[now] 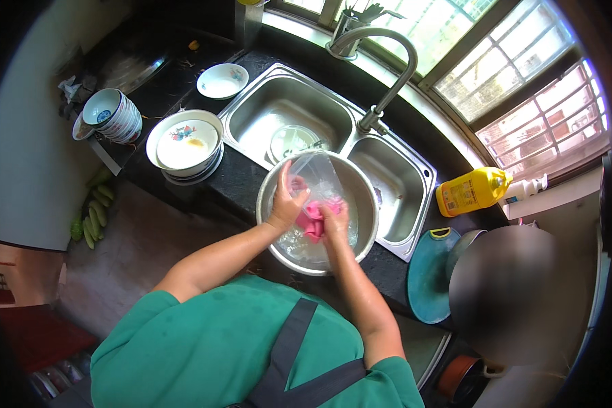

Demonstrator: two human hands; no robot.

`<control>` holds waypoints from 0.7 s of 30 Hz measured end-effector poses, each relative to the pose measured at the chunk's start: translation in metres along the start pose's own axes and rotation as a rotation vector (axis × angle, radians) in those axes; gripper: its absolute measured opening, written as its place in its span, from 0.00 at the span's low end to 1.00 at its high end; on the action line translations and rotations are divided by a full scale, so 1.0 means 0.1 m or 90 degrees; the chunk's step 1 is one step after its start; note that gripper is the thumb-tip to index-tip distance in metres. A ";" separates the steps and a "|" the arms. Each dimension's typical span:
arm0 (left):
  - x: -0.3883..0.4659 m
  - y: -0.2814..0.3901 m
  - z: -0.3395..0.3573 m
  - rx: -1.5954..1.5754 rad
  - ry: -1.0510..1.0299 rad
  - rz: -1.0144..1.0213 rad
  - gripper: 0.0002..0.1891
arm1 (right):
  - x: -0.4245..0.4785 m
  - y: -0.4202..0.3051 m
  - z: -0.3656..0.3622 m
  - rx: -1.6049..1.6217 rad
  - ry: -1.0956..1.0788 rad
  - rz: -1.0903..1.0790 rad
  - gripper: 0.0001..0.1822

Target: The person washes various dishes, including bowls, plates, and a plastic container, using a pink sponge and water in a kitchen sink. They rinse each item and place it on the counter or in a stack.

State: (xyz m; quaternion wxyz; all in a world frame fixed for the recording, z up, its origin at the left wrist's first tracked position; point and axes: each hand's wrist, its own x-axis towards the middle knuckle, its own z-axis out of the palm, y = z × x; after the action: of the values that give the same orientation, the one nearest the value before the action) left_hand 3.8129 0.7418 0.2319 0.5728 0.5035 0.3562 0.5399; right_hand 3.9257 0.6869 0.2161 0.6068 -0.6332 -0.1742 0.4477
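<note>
A large round metal basin point(263, 204) with water in it stands before me at the counter's front edge, partly over the sink's rim. My left hand point(287, 201) is on a clear vessel point(319, 171), glass or plastic, held tilted above the water. Some of its fingers show through the transparent wall. My right hand point(335, 222) grips a bunched pink cloth point(313, 224) against the lower end of the vessel. The cloth is partly hidden behind the fingers.
Behind the basin is a steel double sink point(285, 76) with a curved faucet point(387, 97). Stacked bowls point(125, 122), a large bowl point(153, 148) and a single bowl point(222, 81) stand left. Right are a yellow jug point(461, 194) and a teal board point(428, 275).
</note>
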 end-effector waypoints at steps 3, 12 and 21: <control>0.27 0.19 -0.26 0.073 -0.134 -0.170 0.34 | 0.25 -0.15 -0.23 -0.340 0.029 -0.202 0.24; 0.10 0.30 -0.27 0.077 -0.146 -0.428 0.28 | 0.32 -0.05 -0.16 -0.526 0.096 -0.322 0.27; -0.22 -0.33 -0.19 0.111 -0.071 -0.087 0.32 | 0.10 0.37 -0.01 -0.323 -0.013 -0.156 0.21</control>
State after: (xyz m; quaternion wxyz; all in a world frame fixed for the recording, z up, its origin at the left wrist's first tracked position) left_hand 3.8002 0.7273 0.1933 0.5813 0.5549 0.4031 0.4379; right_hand 3.9199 0.6867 0.1784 0.4767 -0.7344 -0.3625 0.3195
